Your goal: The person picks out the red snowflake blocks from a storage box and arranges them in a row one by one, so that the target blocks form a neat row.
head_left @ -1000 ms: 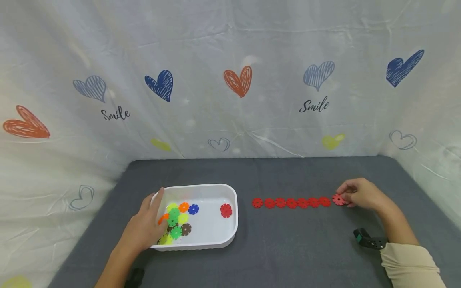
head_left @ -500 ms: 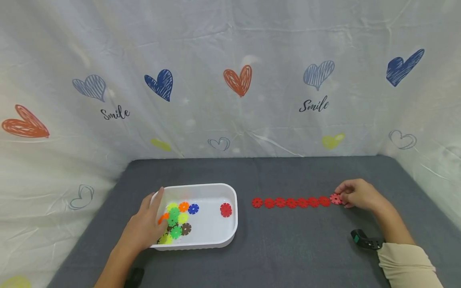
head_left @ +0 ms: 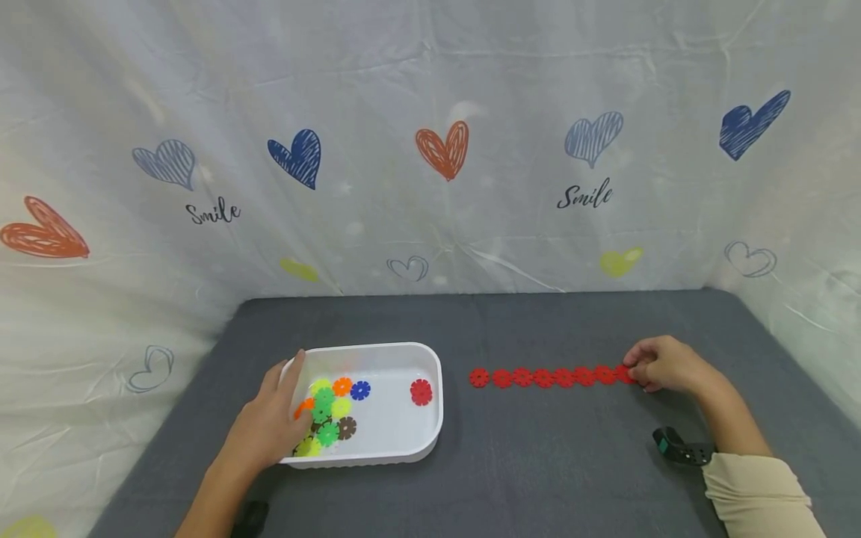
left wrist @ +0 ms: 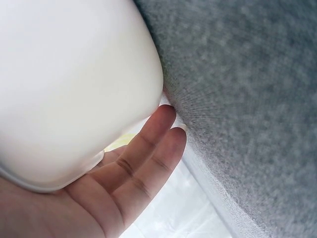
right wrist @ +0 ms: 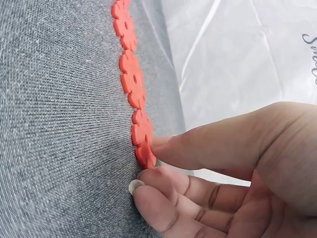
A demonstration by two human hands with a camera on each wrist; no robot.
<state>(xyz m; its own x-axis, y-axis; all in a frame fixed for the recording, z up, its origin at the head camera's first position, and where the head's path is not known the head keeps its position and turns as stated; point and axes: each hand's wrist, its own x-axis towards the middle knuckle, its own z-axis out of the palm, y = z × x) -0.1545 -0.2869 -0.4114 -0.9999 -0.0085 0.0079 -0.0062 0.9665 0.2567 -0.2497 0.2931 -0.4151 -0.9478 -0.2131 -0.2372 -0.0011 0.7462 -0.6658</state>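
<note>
Just right of the table's middle lies a row of red flower-shaped notched discs (head_left: 542, 378). At its right end, my right hand (head_left: 666, 366) pinches another red flower-shaped disc (right wrist: 146, 155) between thumb and fingers. In the right wrist view this disc meets the row's last disc (right wrist: 141, 130); fingertips hide part of it. My left hand (head_left: 269, 418) grips the left end of a white tray (head_left: 397, 444), thumb over the rim and fingers (left wrist: 148, 173) along the outer wall. Inside the tray, one red disc (head_left: 421, 392) lies apart at the right.
Green (head_left: 328, 433), yellow, orange, brown and blue (head_left: 360, 390) discs are gathered in the tray's left part, some under my left hand. A grey cloth (head_left: 525, 478) covers the table. Behind hangs a white curtain (head_left: 504, 112) with printed hearts.
My right hand has moved slightly left with the red disc, closing the gap to the row's end. My left hand and the tray have stayed in place.
</note>
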